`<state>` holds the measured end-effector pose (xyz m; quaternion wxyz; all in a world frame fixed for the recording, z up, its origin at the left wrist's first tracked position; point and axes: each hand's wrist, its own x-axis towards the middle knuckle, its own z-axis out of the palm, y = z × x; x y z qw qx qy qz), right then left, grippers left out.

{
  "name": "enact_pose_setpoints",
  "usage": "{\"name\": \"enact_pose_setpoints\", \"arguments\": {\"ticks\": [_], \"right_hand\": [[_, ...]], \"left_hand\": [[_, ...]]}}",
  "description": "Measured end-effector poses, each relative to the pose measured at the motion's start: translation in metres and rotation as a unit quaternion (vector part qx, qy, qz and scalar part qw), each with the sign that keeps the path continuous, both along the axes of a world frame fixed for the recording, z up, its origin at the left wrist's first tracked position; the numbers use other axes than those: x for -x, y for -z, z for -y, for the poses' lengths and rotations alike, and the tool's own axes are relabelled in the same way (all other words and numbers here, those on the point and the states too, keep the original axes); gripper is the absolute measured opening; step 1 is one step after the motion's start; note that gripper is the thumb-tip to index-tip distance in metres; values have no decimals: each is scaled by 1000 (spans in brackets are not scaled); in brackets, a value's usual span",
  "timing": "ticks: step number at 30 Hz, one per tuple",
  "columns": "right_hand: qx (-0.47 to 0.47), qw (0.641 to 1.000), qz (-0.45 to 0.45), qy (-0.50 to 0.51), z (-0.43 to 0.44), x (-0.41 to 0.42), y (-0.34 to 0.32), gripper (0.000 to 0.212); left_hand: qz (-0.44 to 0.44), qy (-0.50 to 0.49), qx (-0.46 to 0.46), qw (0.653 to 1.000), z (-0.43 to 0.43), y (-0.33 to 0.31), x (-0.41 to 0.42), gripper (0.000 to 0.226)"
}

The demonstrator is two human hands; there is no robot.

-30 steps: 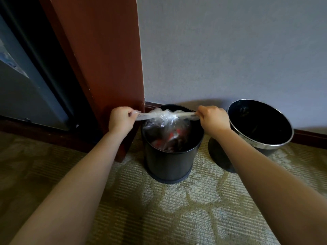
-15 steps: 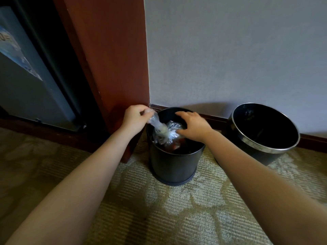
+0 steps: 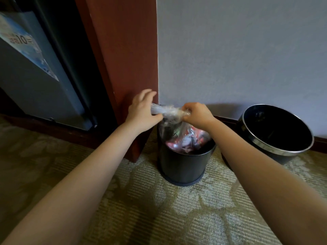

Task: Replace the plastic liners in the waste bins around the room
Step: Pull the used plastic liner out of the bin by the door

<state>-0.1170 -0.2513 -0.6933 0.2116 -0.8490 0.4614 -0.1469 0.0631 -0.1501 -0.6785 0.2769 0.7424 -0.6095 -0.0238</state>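
Both hands have risen since 0.5 s ago, and the right hand (image 3: 198,114) has left the top of the liner (image 3: 184,137) to pinch its twisted neck. Clear and full of reddish rubbish, the liner hangs straight below the grip. Its lower part sits inside the small black bin (image 3: 182,165) and its upper part is lifted above the rim.

The left hand (image 3: 141,112) clamps the other end of the neck under its thumb, fingers reaching up over it, so each grip is closed on plastic.

By my reading, the old liner is gathered but not yet out, and no fresh one is fitted. Right of the grip, another bin (image 3: 261,145) stands tilted near the wall, with no liner visible inside. The 2 forearms reach forward, wrists close together.
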Motion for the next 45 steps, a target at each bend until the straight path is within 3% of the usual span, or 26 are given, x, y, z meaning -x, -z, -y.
{"name": "enact_pose_setpoints", "arguments": {"ticks": [3, 5, 11, 17, 22, 27, 33, 37, 38, 41, 45], "right_hand": [[23, 998, 61, -18, -5, -8, -28, 29], [36, 992, 116, -35, -12, -12, -48, 31], [52, 955, 271, -110, -38, -25, -91, 38], [55, 913, 368, -166, -69, -54, -107, 32], [67, 917, 337, -202, -85, -81, -88, 32], [28, 931, 270, -245, -90, -102, -44, 22], [8, 967, 41, -253, -85, -112, 18, 17], [-15, 966, -85, -245, -80, -117, 39, 31], [-24, 962, -111, -248, -79, -118, 43, 36], [-46, 959, -126, -249, -74, -118, 51, 37], [-79, 968, -92, -220, -65, -117, 52, 37]], "left_hand": [[15, 78, -47, 996, 7, -10, 20, 87], [-34, 71, -75, 994, 10, -18, 24, 85], [-82, 56, 19, 995, -14, -60, -9, 32], [-141, 31, 47, 988, -54, -105, -39, 15], [-133, -4, 1, 991, -78, -103, -57, 11], [-87, -22, -120, 989, -90, -60, -89, 18], [-42, -50, -242, 968, -85, 16, -100, 20], [-23, -68, -260, 963, -77, 52, -100, 9], [-23, -71, -266, 961, -76, 59, -101, 15], [-18, -71, -272, 959, -74, 69, -102, 35], [-27, -61, -263, 963, -69, 75, -99, 33]]}}
